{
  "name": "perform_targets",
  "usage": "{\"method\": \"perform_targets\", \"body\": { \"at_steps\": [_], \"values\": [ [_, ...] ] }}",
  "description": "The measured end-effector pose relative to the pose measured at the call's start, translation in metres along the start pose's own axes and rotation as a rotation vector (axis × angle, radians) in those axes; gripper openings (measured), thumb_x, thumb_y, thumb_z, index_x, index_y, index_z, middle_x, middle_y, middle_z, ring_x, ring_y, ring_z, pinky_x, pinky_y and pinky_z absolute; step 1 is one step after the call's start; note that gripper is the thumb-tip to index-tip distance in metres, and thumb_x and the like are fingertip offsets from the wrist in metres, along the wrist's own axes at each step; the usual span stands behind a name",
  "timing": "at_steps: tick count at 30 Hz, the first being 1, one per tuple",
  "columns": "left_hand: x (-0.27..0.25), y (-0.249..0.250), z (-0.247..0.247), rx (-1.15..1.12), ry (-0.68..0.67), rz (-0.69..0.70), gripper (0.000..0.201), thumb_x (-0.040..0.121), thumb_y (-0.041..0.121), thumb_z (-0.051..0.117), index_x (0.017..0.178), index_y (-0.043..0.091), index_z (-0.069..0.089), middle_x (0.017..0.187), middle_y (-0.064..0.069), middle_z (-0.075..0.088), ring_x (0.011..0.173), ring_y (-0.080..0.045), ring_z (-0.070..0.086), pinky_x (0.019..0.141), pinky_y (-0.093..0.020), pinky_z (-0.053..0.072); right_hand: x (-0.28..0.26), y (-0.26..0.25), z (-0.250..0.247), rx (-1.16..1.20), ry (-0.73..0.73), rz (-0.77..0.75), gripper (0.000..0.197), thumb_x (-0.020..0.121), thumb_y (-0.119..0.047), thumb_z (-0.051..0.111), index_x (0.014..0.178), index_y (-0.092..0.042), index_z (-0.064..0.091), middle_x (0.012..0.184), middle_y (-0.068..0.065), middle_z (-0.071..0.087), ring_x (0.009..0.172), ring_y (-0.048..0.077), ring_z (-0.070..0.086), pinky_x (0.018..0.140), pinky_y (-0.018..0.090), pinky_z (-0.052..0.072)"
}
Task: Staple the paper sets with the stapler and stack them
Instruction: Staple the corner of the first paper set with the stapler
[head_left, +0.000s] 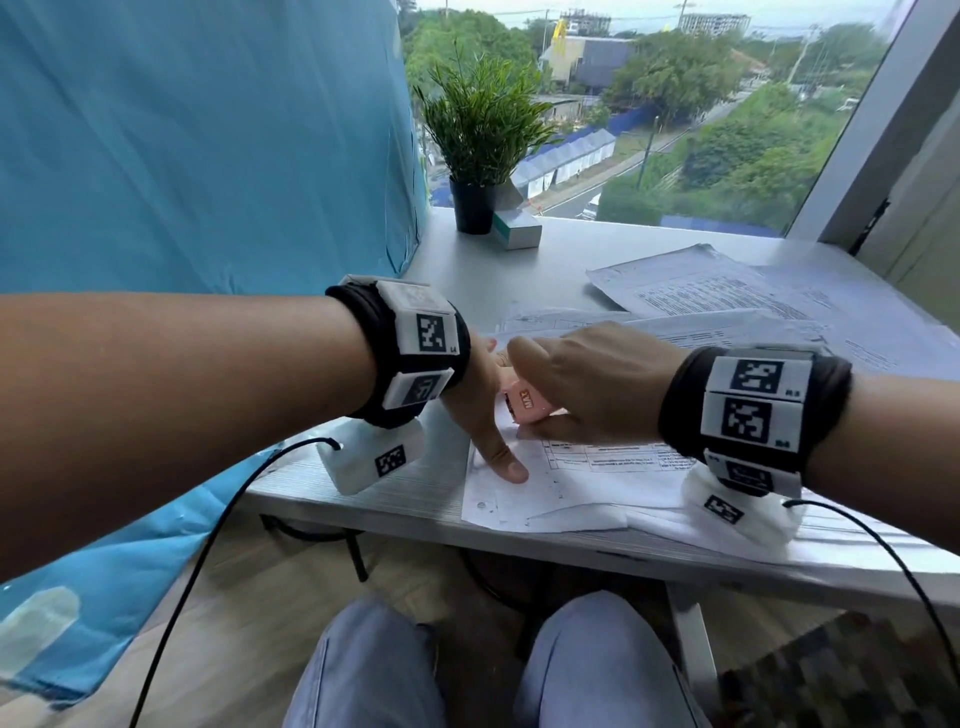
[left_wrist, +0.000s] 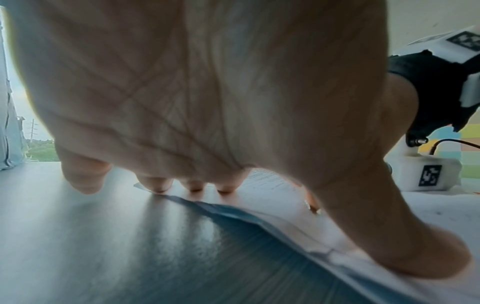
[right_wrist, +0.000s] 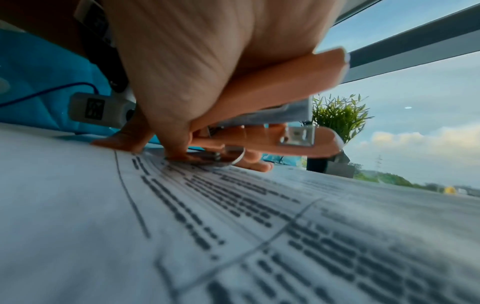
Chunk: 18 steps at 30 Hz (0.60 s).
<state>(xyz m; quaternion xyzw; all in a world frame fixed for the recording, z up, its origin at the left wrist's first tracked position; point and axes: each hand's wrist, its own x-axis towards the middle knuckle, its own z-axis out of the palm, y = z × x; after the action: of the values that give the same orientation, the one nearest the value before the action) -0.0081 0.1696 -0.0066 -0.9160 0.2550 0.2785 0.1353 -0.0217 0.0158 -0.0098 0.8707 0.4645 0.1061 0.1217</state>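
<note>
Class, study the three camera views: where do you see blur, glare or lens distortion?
Head view: the window frame bows, wide-angle distortion. Left wrist view: window light glares off the table, and the left hand fills the frame. Right wrist view: the printed paper is smeared, while the stapler reads more clearly.

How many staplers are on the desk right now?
1. The pink stapler is gripped in the right hand over the near paper set, beside the left hand. Others could be hidden under the papers.

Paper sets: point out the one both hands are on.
The near paper set at the desk's front edge: the left hand presses it flat while the right hand grips the stapler on it. The others lie untouched behind.
</note>
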Motion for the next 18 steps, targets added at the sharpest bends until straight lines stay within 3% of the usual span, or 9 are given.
{"method": "perform_targets", "body": {
  "at_steps": [2, 4, 6, 9, 12, 14, 16, 18],
  "values": [
    [-0.0023, 0.0024, -0.0005, -0.03, -0.021, 0.043, 0.058, 0.073, 0.073, 0.06, 0.121, 0.042, 0.049, 0.122, 0.012, 0.045, 0.121, -0.014, 0.036, 0.106, -0.034, 0.027, 0.0023, 0.0006, 0.0016, -0.021, 0.115, -0.119, 0.045, 0.086, -0.053, 0.059, 0.09, -0.02, 0.027, 0.078, 0.001, 0.056, 0.057, 0.026, 0.057, 0.052, 0.037, 0.049],
    [-0.0037, 0.0043, -0.0011, -0.025, -0.035, 0.072, 0.056, 0.081, 0.066, 0.057, 0.129, 0.038, 0.049, 0.11, 0.015, 0.044, 0.109, -0.009, 0.035, 0.094, -0.025, 0.023, 0.0041, 0.0012, 0.0035, -0.071, 0.205, -0.236, 0.045, 0.082, -0.043, 0.067, 0.09, -0.018, 0.031, 0.073, 0.003, 0.056, 0.052, 0.025, 0.056, 0.05, 0.036, 0.05],
    [-0.0047, 0.0053, -0.002, -0.024, -0.036, 0.097, 0.055, 0.086, 0.063, 0.054, 0.132, 0.035, 0.048, 0.107, 0.015, 0.042, 0.105, -0.005, 0.032, 0.091, -0.022, 0.019, 0.0047, 0.0021, 0.0035, -0.136, 0.25, -0.316, 0.042, 0.081, -0.036, 0.069, 0.092, -0.014, 0.035, 0.073, 0.006, 0.058, 0.053, 0.024, 0.055, 0.051, 0.034, 0.047],
    [-0.0064, 0.0051, -0.0032, -0.02, -0.041, 0.141, 0.056, 0.088, 0.062, 0.05, 0.136, 0.034, 0.046, 0.112, 0.015, 0.044, 0.105, -0.001, 0.027, 0.096, -0.022, 0.016, 0.0021, 0.0002, 0.0016, -0.216, 0.277, -0.367, 0.03, 0.086, -0.029, 0.061, 0.094, -0.013, 0.037, 0.079, 0.01, 0.061, 0.059, 0.027, 0.058, 0.054, 0.036, 0.048],
    [-0.0046, 0.0046, -0.0016, 0.044, -0.051, 0.188, 0.058, 0.088, 0.065, 0.046, 0.137, 0.034, 0.046, 0.12, 0.014, 0.05, 0.106, 0.001, 0.025, 0.114, -0.033, 0.012, -0.0006, -0.0034, 0.0022, -0.304, 0.283, -0.377, 0.013, 0.09, -0.016, 0.052, 0.093, -0.011, 0.039, 0.083, 0.013, 0.061, 0.061, 0.028, 0.059, 0.055, 0.037, 0.048],
    [-0.0039, 0.0055, -0.0009, 0.074, -0.065, 0.196, 0.057, 0.089, 0.064, 0.046, 0.137, 0.033, 0.046, 0.119, 0.014, 0.049, 0.106, 0.0, 0.025, 0.115, -0.035, 0.014, -0.001, -0.0047, 0.0031, -0.336, 0.302, -0.394, 0.008, 0.09, -0.011, 0.049, 0.092, -0.011, 0.04, 0.082, 0.013, 0.06, 0.061, 0.028, 0.059, 0.054, 0.037, 0.046],
    [-0.0048, 0.0076, -0.0028, 0.088, -0.062, 0.199, 0.057, 0.09, 0.063, 0.046, 0.138, 0.032, 0.045, 0.124, 0.013, 0.049, 0.111, -0.002, 0.029, 0.113, -0.034, 0.016, -0.0018, -0.0044, 0.0038, -0.34, 0.28, -0.405, 0.007, 0.091, -0.012, 0.047, 0.093, -0.01, 0.041, 0.082, 0.012, 0.06, 0.062, 0.028, 0.059, 0.055, 0.037, 0.045],
    [-0.0055, 0.0082, -0.0039, 0.078, -0.051, 0.163, 0.058, 0.088, 0.063, 0.049, 0.138, 0.033, 0.045, 0.119, 0.016, 0.047, 0.117, -0.003, 0.031, 0.111, -0.032, 0.017, -0.0025, -0.006, 0.0016, -0.281, 0.225, -0.312, 0.02, 0.09, -0.024, 0.054, 0.096, -0.009, 0.043, 0.082, 0.01, 0.062, 0.062, 0.028, 0.061, 0.053, 0.034, 0.044]
  ]
}}
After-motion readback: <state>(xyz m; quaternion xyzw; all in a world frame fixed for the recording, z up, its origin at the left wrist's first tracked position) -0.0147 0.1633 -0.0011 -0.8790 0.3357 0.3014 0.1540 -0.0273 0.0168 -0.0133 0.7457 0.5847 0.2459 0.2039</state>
